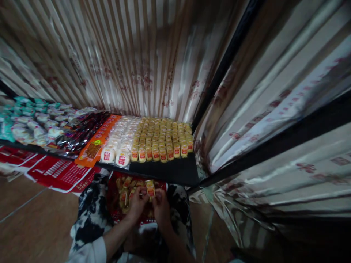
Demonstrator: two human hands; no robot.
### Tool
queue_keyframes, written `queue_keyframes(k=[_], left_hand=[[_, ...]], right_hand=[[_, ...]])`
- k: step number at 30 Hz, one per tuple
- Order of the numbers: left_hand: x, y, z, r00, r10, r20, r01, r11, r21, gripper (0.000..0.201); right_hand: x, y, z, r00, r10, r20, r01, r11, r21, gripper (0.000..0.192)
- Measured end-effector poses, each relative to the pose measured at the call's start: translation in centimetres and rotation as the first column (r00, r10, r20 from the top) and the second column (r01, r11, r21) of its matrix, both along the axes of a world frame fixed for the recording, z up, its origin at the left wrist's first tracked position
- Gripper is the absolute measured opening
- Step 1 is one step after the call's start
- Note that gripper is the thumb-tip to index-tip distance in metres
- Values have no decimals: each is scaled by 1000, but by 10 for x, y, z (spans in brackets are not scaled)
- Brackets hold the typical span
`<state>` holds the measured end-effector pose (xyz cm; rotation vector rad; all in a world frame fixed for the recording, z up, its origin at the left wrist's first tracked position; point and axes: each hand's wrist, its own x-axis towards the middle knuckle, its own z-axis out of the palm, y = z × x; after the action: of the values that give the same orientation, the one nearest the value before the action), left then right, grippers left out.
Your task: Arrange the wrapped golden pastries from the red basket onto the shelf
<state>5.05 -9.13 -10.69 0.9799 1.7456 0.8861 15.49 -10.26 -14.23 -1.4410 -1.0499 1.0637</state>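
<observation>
Between my two hands is a small yellow packaged snack (150, 188) with a red label, upright above the red bag (161, 184) on my lap. The fingertips of my left hand (137, 204) pinch its left side, and my right hand (161, 206) grips its lower right. More packaged snacks of the same kind (124, 197) lie loose in the bag, partly hidden by my hands. Just ahead, rows of these yellow packs (163, 142) stand side by side on the black shelf (175, 170), red labels facing me.
Left of the yellow rows are white round packs (122, 157), an orange package (93, 146), dark shiny packets (82, 131) and white and teal wrapped items (41, 124). Striped curtains (153, 62) hang behind and to the right. A dark pole (222, 69) stands at the shelf's right end.
</observation>
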Motion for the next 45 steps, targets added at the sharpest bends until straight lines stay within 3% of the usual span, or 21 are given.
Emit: queue_keyframes(k=[6,11,18,23,29,37,40,45], left_hand=[[31,14,42,991,-56,119,41,991,128,22],[50,39,56,982,-101,162,63,973,223,17],[42,68,42,993,-89,79,55,932,358,19],[16,84,28,990,-38,-133,85,923,374,23],[-2,96,30,939,22,-342,93,944,318,23],[-5,105,26,852,74,-518,143,919,367,24],[-4,106,24,838,77,-541,161,911,379,23],[-2,105,26,876,104,-470,112,906,408,29]], right_hand=[[31,13,44,991,-25,130,16,997,72,20],[47,35,61,964,-82,252,48,989,137,22],[38,62,57,954,-76,291,-8,961,276,23],[17,74,55,945,-55,324,-53,948,314,25],[-4,85,51,935,-6,353,-114,941,318,33],[-13,100,41,924,-32,382,-112,930,351,39],[-13,101,39,918,-53,392,-107,920,376,40],[-12,101,37,924,-74,375,-97,904,417,38]])
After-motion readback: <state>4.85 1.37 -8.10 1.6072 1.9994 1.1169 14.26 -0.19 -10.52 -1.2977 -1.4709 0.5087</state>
